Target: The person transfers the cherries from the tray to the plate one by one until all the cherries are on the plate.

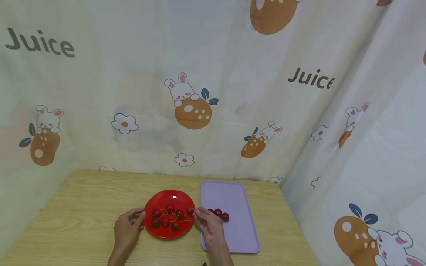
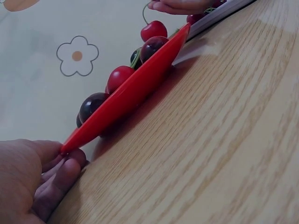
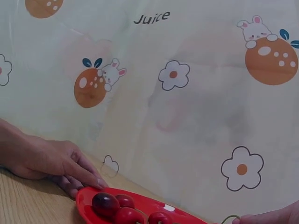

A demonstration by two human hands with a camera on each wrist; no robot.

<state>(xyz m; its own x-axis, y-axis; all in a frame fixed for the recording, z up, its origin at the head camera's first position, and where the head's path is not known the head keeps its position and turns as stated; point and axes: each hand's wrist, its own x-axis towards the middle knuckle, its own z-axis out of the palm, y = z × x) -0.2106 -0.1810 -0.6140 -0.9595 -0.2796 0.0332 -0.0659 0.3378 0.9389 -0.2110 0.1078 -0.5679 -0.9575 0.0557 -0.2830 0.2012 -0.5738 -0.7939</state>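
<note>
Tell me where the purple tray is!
In the head view, the purple tray lies on the table, just right of the red plate, with the right hand over its left edge.

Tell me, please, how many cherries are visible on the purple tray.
3 visible: one cherry partly behind the right hand, a second cherry mid-row, a third cherry rightmost; the hand may hide more.

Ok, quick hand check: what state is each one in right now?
Left hand: closed, gripping the edge of the red plate.
Right hand: closed, pinching a red cherry by its stem.
</note>
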